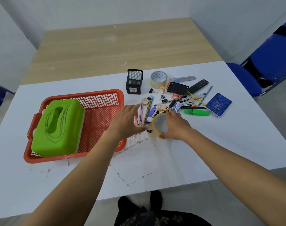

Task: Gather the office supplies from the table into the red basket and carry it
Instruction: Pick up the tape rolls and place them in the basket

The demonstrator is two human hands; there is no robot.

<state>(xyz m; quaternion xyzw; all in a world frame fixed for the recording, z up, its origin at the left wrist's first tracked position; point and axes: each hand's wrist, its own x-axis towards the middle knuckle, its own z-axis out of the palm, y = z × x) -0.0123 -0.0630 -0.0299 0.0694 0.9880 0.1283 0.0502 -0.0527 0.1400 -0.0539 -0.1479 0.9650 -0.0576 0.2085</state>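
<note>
Two hands out: right hand [176, 126] grips tape roll [153, 123]; left hand [127, 121] flat, fingers straight, empty, basket [41, 159] just left

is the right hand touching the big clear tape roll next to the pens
Touching. In the head view the right hand grips the clear tape roll, fingers over its far rim, thumb against its near rim.
</note>
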